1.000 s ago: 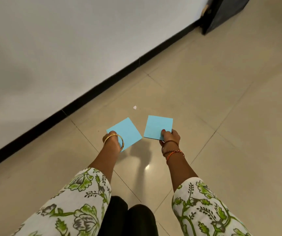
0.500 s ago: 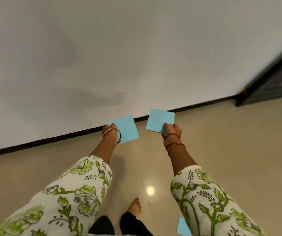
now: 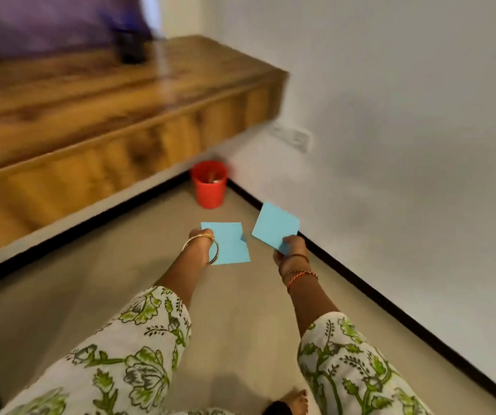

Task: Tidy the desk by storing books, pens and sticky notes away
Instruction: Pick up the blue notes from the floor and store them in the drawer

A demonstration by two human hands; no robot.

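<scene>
A white wall (image 3: pixel 405 85) fills the upper right of the frame, with a pale switch plate (image 3: pixel 293 136) set low on it. A black skirting strip (image 3: pixel 390 301) runs along its foot down toward the lower right. The floor (image 3: pixel 240 310) is beige and smooth. Across the upper left hangs a wooden desk (image 3: pixel 121 115), blurred, with grained front panels. A red bucket (image 3: pixel 209 184) stands in the corner at centre. Above the desk, at the top left, is a purple shape (image 3: pixel 46 22), perhaps a curtain.
</scene>
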